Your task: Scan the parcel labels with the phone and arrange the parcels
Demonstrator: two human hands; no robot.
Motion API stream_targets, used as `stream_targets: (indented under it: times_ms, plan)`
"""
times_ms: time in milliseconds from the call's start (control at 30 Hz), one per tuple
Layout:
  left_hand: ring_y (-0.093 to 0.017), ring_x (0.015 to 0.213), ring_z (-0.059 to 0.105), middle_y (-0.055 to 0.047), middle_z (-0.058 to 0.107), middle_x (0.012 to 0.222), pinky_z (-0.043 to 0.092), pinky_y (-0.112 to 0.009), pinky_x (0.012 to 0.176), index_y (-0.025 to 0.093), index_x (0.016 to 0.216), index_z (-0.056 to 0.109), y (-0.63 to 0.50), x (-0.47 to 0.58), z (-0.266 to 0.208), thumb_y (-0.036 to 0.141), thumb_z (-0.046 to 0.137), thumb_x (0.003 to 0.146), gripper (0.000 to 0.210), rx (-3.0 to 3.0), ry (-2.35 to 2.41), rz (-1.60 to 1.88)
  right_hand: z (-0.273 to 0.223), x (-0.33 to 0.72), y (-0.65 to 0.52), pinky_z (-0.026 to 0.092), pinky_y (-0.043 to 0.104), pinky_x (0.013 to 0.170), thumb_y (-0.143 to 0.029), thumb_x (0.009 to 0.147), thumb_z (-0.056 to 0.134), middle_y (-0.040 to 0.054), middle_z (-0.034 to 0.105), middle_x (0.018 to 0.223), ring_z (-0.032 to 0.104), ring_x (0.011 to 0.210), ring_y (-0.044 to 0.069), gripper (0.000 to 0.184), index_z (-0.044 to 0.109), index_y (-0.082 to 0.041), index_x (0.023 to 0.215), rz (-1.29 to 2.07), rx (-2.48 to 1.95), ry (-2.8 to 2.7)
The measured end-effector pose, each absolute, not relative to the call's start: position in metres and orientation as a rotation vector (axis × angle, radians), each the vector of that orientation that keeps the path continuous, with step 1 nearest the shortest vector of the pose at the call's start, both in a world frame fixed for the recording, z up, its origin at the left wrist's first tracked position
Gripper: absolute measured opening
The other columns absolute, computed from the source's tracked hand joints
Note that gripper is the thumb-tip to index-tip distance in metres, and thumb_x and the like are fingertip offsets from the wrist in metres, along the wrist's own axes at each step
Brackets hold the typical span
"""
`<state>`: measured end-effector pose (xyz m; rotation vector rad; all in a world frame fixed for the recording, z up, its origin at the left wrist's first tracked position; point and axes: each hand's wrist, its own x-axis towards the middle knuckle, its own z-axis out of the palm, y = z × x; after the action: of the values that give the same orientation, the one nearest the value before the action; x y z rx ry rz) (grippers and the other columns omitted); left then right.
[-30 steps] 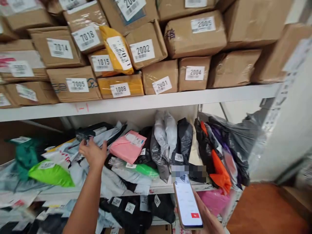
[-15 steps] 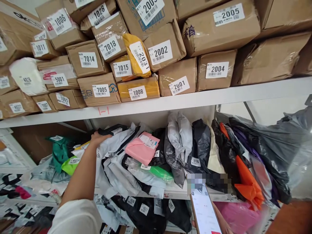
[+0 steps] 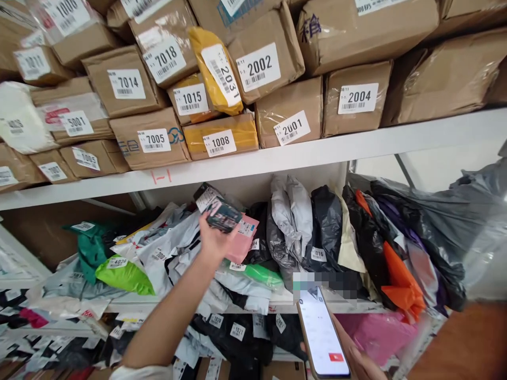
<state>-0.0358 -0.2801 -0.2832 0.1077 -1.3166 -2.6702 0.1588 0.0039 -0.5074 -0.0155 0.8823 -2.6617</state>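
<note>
My left hand (image 3: 210, 238) is closed on a small black parcel (image 3: 224, 215) with a white label at its upper left end. It holds the parcel up at the front of the middle shelf, overlapping a pink parcel (image 3: 237, 252) behind. White plastic mailer bags (image 3: 162, 252) lean just left of the hand, and a bright green bag (image 3: 263, 274) lies below the pink one. At the lower right, my right hand (image 3: 358, 361) is wrapped round a smartphone (image 3: 324, 338). The phone's lit screen faces me; its top end meets a blurred patch.
A white shelf edge (image 3: 237, 158) runs above, loaded with numbered cardboard boxes (image 3: 289, 119). Grey and black bags (image 3: 327, 227) stand to the right, beside an orange bag (image 3: 400, 279). A lime bag (image 3: 127, 274) lies left. Black parcels (image 3: 225, 338) fill the shelf below.
My left hand has moved right from among the bags, and the black parcel is now raised in it, partly covering the pink parcel. The phone stays in my right hand. The view has shifted slightly.
</note>
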Motion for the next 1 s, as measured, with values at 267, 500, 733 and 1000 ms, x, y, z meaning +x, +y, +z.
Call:
stream_targets:
  times_ms: [267, 500, 733, 1000]
  plan:
    - [-0.035, 0.114, 0.063, -0.026, 0.062, 0.120, 0.056, -0.051, 0.089, 0.007, 0.121, 0.058, -0.182, -0.047, -0.321, 0.059, 0.055, 0.081, 0.065, -0.192, -2.571, -2.488, -0.495, 0.172, 0.005, 0.051, 0.027, 0.052, -0.048, 0.069, 0.082, 0.0159, 0.062, 0.139, 0.068, 0.110, 0.040, 0.128, -0.009, -0.031, 0.158, -2.683, -0.113, 0.656]
    - [-0.043, 0.149, 0.012, -0.009, 0.022, 0.161, 0.015, -0.060, 0.121, 0.031, 0.149, 0.038, -0.263, -0.087, -0.272, 0.033, 0.086, 0.052, 0.108, -0.771, -2.704, -0.710, -0.504, 0.174, 0.019, 0.053, 0.027, 0.050, -0.043, 0.078, 0.077, 0.0186, 0.063, 0.135, 0.067, 0.112, 0.041, 0.124, -0.018, -0.028, 0.156, -2.751, -0.189, 0.775]
    - [-0.033, 0.146, 0.029, -0.009, 0.028, 0.156, 0.025, -0.047, 0.122, 0.030, 0.153, 0.028, -0.314, -0.107, -0.280, 0.022, 0.075, 0.061, 0.103, -1.237, -2.843, -0.455, -0.498, 0.170, 0.008, 0.051, 0.025, 0.047, -0.041, 0.076, 0.077, 0.0215, 0.058, 0.141, 0.070, 0.106, 0.039, 0.119, -0.007, -0.029, 0.159, -2.736, -0.272, 0.777]
    - [-0.030, 0.135, 0.046, -0.005, 0.045, 0.151, 0.037, -0.045, 0.114, 0.030, 0.150, 0.036, -0.334, -0.138, -0.298, 0.040, 0.073, 0.075, 0.084, -1.055, -2.841, -1.362, -0.493, 0.150, -0.014, 0.056, 0.037, 0.057, -0.045, 0.073, 0.079, 0.0187, 0.058, 0.139, 0.069, 0.104, 0.039, 0.107, 0.014, -0.037, 0.158, -2.672, -0.391, 0.805]
